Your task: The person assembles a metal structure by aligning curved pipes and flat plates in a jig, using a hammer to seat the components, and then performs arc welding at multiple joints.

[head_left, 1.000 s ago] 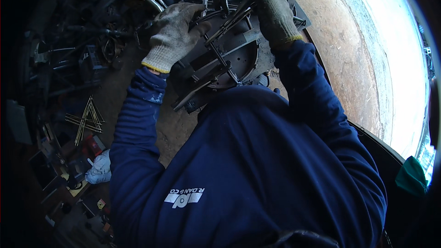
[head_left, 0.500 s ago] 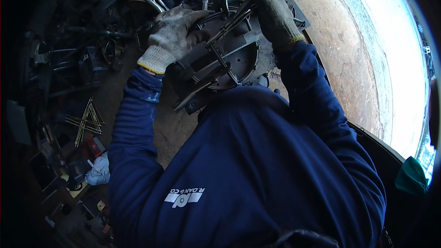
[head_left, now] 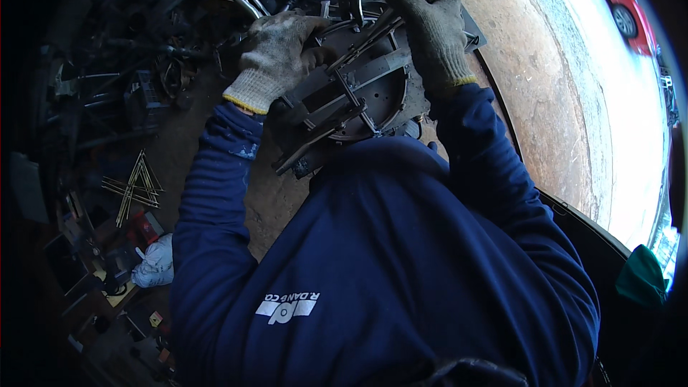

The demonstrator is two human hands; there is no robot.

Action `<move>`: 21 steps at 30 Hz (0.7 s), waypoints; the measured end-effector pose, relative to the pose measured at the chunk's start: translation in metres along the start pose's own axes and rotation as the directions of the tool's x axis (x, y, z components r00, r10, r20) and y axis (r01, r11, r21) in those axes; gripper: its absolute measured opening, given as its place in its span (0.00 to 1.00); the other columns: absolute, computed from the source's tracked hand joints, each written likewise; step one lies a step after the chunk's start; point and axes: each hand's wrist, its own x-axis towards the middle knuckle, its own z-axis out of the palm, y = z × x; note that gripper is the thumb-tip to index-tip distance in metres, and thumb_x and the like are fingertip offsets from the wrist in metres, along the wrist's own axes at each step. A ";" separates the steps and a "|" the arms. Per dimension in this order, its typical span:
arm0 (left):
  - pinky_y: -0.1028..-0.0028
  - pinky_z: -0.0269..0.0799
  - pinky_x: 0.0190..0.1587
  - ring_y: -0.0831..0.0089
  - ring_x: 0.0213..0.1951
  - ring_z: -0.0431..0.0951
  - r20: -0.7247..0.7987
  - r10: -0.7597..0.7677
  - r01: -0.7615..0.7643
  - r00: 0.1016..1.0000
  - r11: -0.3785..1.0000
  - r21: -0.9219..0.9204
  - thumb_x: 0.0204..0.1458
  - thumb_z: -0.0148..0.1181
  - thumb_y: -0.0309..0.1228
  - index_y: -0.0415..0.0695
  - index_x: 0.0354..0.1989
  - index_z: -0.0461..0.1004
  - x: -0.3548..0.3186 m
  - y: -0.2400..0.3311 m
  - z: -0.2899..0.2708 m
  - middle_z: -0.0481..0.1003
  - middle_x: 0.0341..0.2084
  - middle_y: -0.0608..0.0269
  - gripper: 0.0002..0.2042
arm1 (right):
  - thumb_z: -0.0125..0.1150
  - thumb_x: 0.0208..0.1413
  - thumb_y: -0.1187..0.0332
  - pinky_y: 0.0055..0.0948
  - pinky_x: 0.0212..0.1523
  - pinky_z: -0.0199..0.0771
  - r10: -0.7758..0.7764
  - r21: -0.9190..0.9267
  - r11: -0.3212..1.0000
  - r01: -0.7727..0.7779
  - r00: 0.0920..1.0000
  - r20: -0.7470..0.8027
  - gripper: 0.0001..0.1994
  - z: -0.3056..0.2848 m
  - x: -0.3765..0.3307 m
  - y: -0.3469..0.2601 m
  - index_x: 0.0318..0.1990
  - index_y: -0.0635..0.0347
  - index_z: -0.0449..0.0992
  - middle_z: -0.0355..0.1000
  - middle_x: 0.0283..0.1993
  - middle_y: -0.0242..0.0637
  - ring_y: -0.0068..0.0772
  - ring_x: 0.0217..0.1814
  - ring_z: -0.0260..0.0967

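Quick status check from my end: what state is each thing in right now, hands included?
Left hand: gloved, pressed on the metal assembly's upper left edge.
Right hand: gloved, closed around the long thin tool.
Long thin tool: lying slantwise across the assembly.
Round metal assembly: tilted, held against the body.
Thin rods: loose on the floor, crossed in a heap.
Pale rag: crumpled on the floor.

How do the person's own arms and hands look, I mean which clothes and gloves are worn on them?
Both arms are covered by long dark blue sleeves with fine ribbing. The left hand wears a knitted work glove, pale grey and soiled, with a ribbed cuff edged in yellow. The right hand wears a similar knitted glove that looks darker, greenish grey, also with a thin yellow cuff edge. No bare parts show.
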 end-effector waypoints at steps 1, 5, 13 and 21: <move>0.57 0.73 0.54 0.57 0.48 0.80 -0.006 0.008 -0.008 1.000 1.000 0.014 0.50 0.73 0.41 0.45 0.50 0.79 0.001 0.002 0.000 0.80 0.40 0.59 0.21 | 0.74 0.51 0.53 0.35 0.59 0.76 -0.012 -0.010 1.000 0.012 1.000 -0.023 0.54 0.000 0.007 0.009 0.77 0.65 0.44 0.67 0.66 0.57 0.45 0.62 0.73; 0.57 0.72 0.55 0.58 0.49 0.80 0.053 -0.038 0.038 0.998 0.999 0.007 0.51 0.72 0.41 0.45 0.50 0.79 0.002 0.000 0.001 0.81 0.42 0.59 0.20 | 0.71 0.53 0.53 0.35 0.59 0.74 -0.055 0.072 0.996 0.056 0.998 -0.023 0.49 -0.002 0.025 0.039 0.74 0.69 0.51 0.72 0.60 0.54 0.44 0.60 0.74; 0.59 0.73 0.58 0.58 0.53 0.80 0.133 -0.011 0.006 0.991 0.999 0.039 0.56 0.68 0.38 0.45 0.56 0.77 0.004 -0.001 -0.005 0.81 0.47 0.55 0.21 | 0.71 0.53 0.43 0.34 0.65 0.68 -0.135 -0.098 0.986 0.131 0.990 -0.033 0.47 -0.007 0.022 0.045 0.73 0.65 0.60 0.74 0.59 0.50 0.42 0.61 0.72; 0.67 0.77 0.56 0.67 0.53 0.81 0.076 -0.124 0.145 0.989 0.884 -0.444 0.63 0.58 0.29 0.39 0.62 0.73 0.016 -0.014 -0.022 0.81 0.50 0.54 0.19 | 0.70 0.53 0.55 0.33 0.54 0.75 -0.042 0.188 0.982 0.022 0.994 0.101 0.45 -0.001 0.025 0.035 0.73 0.68 0.55 0.74 0.56 0.51 0.40 0.53 0.76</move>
